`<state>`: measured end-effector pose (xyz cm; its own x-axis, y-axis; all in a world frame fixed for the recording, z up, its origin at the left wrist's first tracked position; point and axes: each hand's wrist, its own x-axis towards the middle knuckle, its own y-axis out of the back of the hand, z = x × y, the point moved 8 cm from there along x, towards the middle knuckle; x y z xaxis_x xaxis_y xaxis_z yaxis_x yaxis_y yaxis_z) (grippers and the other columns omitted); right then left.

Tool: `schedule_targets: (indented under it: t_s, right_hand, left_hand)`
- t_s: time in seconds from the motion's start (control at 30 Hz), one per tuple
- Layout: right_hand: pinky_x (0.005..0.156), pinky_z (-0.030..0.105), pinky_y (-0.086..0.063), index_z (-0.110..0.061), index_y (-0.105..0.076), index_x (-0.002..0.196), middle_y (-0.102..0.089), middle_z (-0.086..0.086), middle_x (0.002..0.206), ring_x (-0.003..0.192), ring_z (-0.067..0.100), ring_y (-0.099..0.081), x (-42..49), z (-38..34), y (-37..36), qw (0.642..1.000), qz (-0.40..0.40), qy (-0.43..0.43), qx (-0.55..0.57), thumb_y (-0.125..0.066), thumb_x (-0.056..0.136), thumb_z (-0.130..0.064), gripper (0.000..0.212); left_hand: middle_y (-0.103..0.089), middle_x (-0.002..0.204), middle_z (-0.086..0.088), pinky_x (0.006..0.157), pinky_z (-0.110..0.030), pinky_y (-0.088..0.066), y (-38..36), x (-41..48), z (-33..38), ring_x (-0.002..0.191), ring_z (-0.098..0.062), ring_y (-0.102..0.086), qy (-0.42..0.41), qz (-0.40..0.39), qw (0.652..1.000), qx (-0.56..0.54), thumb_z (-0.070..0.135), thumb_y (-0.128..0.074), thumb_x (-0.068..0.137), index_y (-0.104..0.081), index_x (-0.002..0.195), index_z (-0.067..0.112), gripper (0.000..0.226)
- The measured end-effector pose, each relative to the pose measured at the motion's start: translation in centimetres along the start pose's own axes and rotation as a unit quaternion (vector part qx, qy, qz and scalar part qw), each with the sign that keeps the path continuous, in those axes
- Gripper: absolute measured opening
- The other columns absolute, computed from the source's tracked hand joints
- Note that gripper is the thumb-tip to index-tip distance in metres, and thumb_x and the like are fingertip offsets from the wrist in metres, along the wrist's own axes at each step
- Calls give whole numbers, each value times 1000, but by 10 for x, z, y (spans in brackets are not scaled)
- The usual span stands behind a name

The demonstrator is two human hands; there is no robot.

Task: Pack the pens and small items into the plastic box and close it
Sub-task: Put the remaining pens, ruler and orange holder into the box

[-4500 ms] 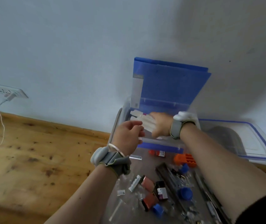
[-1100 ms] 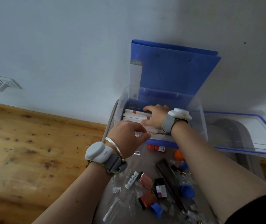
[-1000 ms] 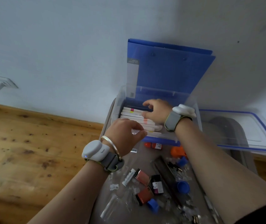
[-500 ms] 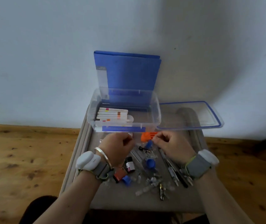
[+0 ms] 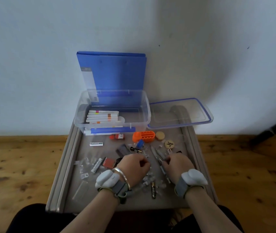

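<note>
The clear plastic box [image 5: 148, 115] stands open at the back of the grey table [image 5: 70, 165], with several white pens [image 5: 102, 117] lying in its left half and a blue folder [image 5: 113, 73] upright in it. Its blue-rimmed lid [image 5: 179, 113] lies to the right. My left hand [image 5: 133, 167] is curled over small clear bits near the table's middle; what it holds is hidden. My right hand [image 5: 177, 163] curls its fingers onto slim dark pens [image 5: 157, 156] beside it.
Loose items are scattered between the hands and the box: an orange holder [image 5: 144, 136], two round wooden pieces [image 5: 169, 144], a blue cap [image 5: 140, 144], a silver tube [image 5: 96, 144], red packets [image 5: 108, 162], clear plastic bits [image 5: 83, 163]. Wooden floor surrounds the table.
Both hands have left the box, where the right one laid white pens, and come back down over the loose items on the table. The view has pulled back.
</note>
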<state>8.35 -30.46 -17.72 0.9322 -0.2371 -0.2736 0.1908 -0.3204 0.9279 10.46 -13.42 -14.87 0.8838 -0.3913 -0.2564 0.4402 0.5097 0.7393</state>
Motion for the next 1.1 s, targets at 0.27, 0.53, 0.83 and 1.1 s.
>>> schedule_targets:
  t_s: [0.27, 0.53, 0.83, 1.1]
  right_hand:
    - [63, 28, -41, -9, -63, 90, -67, 12, 99, 80, 26, -59, 11, -4, 2, 998, -32, -7, -54, -43, 93, -19, 23]
    - [61, 27, -40, -18, -60, 72, -64, 2, 74, 69, 19, -61, 3, -24, 5, 997, 12, 19, -76, -47, 88, -32, 25]
    - [60, 27, -38, -11, -65, 84, -69, 8, 89, 79, 25, -64, 5, -29, -10, 997, -32, 20, -70, -51, 86, -25, 20]
    - [47, 26, -29, -16, -52, 62, -52, -1, 59, 58, 17, -49, -13, -49, 37, 992, 41, 50, 104, -53, 88, -35, 32]
  left_hand:
    - [-67, 83, 11, 70, -19, -43, -6, -2, 1, 77, -6, -60, -1, 6, 1000, -8, 40, -53, 85, -68, 86, 27, 19]
    - [-59, 72, 18, 62, -11, -37, -8, -5, 0, 72, 0, -57, 1, -3, 999, -44, 38, -53, 86, -65, 83, 32, 14]
    - [-60, 70, 17, 57, -6, -35, -10, -7, -2, 67, 3, -56, 8, 4, 998, -58, 37, -55, 86, -67, 82, 30, 15]
    - [-64, 81, -9, 57, -34, -53, -22, -4, -2, 66, -21, -62, 170, -50, 905, -386, 33, -47, 94, -65, 90, 12, 28]
